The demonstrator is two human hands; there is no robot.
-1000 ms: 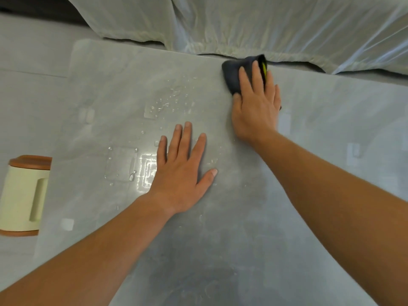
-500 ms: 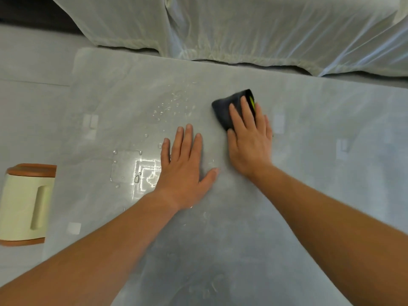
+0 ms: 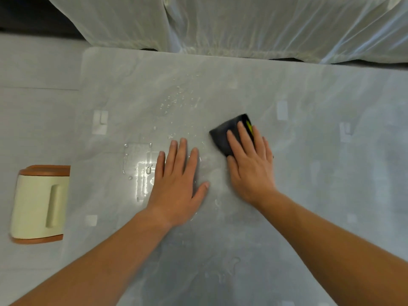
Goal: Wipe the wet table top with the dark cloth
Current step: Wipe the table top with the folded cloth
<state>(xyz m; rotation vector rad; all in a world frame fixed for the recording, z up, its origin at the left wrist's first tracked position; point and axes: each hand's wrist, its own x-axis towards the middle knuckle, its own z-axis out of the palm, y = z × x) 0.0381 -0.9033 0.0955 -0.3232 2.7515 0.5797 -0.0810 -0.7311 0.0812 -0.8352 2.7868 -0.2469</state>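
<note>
right hand [image 3: 251, 171] pressing dark cloth [image 3: 221, 138], tag [image 3: 249, 127] illegible

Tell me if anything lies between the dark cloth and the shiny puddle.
Yes: the left hand lies flat on the table top between the dark cloth, under the right hand, and the puddle.

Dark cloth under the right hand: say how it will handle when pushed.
Probably soft and floppy: the dark cloth lies folded flat under the right hand. Likely slides easily, since the table top is smooth and wet.
</note>
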